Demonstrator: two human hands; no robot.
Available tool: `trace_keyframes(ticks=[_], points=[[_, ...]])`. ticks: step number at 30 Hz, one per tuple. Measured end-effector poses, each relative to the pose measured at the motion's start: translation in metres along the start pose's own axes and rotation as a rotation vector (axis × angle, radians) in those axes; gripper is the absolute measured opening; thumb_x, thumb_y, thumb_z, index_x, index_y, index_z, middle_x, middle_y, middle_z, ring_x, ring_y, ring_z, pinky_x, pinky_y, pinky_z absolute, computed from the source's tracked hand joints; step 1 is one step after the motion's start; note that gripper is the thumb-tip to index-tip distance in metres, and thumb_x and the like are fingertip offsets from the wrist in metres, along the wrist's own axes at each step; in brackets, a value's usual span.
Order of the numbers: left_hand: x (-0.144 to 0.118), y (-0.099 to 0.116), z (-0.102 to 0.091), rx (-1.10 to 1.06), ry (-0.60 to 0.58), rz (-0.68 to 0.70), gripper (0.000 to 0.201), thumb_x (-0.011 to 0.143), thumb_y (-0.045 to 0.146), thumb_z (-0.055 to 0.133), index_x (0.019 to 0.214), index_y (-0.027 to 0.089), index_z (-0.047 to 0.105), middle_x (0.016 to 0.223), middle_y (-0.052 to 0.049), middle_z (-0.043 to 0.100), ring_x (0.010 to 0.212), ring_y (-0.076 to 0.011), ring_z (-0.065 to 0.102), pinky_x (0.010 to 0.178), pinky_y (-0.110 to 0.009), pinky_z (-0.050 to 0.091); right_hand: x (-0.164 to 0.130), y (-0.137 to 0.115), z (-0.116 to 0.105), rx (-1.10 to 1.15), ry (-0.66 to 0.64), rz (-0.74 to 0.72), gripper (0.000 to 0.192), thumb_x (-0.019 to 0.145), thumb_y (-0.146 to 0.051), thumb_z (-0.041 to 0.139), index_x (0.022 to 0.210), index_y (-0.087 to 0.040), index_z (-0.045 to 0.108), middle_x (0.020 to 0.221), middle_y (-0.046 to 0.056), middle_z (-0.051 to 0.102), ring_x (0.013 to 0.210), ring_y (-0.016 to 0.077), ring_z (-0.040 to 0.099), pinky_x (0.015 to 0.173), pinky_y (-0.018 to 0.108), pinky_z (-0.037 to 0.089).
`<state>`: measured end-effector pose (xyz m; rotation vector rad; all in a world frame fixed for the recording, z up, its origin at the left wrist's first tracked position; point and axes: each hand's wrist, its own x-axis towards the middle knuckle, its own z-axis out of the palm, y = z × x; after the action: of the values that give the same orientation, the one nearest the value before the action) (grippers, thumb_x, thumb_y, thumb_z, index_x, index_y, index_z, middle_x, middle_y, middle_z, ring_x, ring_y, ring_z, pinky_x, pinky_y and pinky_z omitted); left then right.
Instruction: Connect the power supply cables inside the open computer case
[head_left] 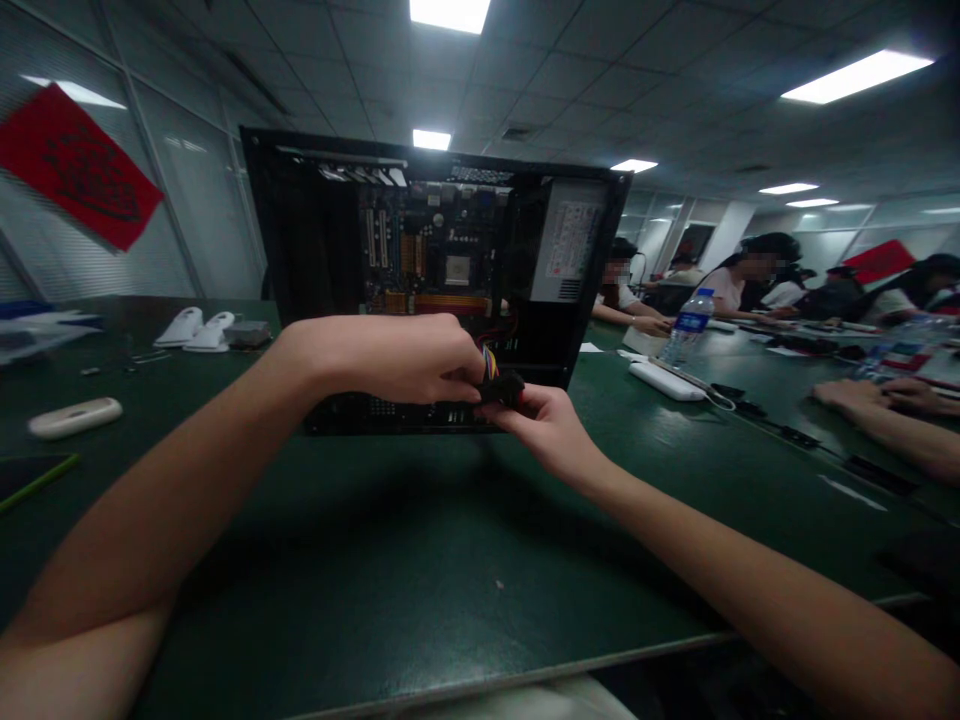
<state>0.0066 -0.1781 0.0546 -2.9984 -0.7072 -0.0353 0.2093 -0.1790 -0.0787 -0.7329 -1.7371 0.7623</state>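
An open black computer case (270, 230) stands on the green table, its inside facing me. Within it I see a motherboard (420, 235) and, at the upper right, a grey power supply (566, 240). In front of the case's lower part, my left hand (405, 360) pinches a bundle of coloured cables (490, 362). My right hand (551, 420) meets it from the right, thumb and fingers closed on a black part of the same bundle (501, 387). Exactly what this black part is cannot be made out.
The green table (450, 600) spreads around the case. To the left lie a white oval object (75, 418) and white items (199, 328). On the right are a water bottle (688, 325), a white power strip (666, 380) and another person's hands (862, 397). Several people sit beyond.
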Motion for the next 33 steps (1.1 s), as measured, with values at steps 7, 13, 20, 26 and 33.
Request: trace_keyframes(ticks=[7, 13, 20, 26, 33], points=[[-0.0007, -0.0031, -0.0015, -0.002, 0.02, 0.016, 0.021, 0.094, 0.027, 0.055, 0.088, 0.019, 0.074, 0.075, -0.002, 0.07, 0.057, -0.0112, 0.057, 0.052, -0.023, 0.036, -0.0004, -0.0072, 0.0023, 0.069, -0.002, 0.005, 0.02, 0.08, -0.034, 0.075, 0.093, -0.019, 0.075, 0.088, 0.003, 0.07, 0.082, 0.0188, 0.061, 0.075, 0.031, 0.048], [-0.0005, -0.0069, -0.0008, 0.016, 0.043, 0.028, 0.021, 0.093, 0.027, 0.055, 0.092, 0.02, 0.075, 0.078, -0.002, 0.072, 0.06, -0.0121, 0.06, 0.055, -0.023, 0.039, -0.0007, -0.0082, 0.002, 0.096, 0.031, -0.015, 0.019, 0.081, -0.032, 0.075, 0.095, -0.019, 0.074, 0.089, 0.002, 0.07, 0.083, 0.018, 0.061, 0.076, 0.03, 0.048], [-0.0025, 0.0013, -0.0005, 0.076, 0.069, 0.019, 0.019, 0.093, 0.027, 0.057, 0.09, 0.021, 0.075, 0.075, -0.002, 0.071, 0.057, -0.0117, 0.059, 0.053, -0.024, 0.037, -0.0013, -0.0083, 0.0021, 0.09, 0.021, -0.024, 0.019, 0.083, -0.034, 0.073, 0.094, -0.018, 0.076, 0.089, 0.002, 0.071, 0.082, 0.0186, 0.061, 0.075, 0.03, 0.048], [-0.0012, 0.0004, 0.0005, 0.098, 0.072, 0.02, 0.017, 0.092, 0.026, 0.06, 0.088, 0.021, 0.075, 0.074, -0.002, 0.071, 0.057, -0.0119, 0.059, 0.053, -0.024, 0.037, -0.0046, -0.0074, 0.005, -0.01, 0.028, -0.083, 0.018, 0.088, -0.032, 0.068, 0.098, -0.019, 0.073, 0.091, 0.002, 0.071, 0.084, 0.019, 0.062, 0.075, 0.03, 0.048], [-0.0001, -0.0017, 0.0025, 0.053, 0.078, 0.051, 0.017, 0.092, 0.026, 0.059, 0.09, 0.021, 0.075, 0.076, -0.002, 0.071, 0.059, -0.0118, 0.06, 0.054, -0.024, 0.037, -0.0072, -0.0071, 0.0041, -0.221, 0.068, -0.161, 0.013, 0.086, -0.029, 0.07, 0.093, -0.018, 0.072, 0.088, 0.004, 0.07, 0.08, 0.0191, 0.061, 0.072, 0.031, 0.048]])
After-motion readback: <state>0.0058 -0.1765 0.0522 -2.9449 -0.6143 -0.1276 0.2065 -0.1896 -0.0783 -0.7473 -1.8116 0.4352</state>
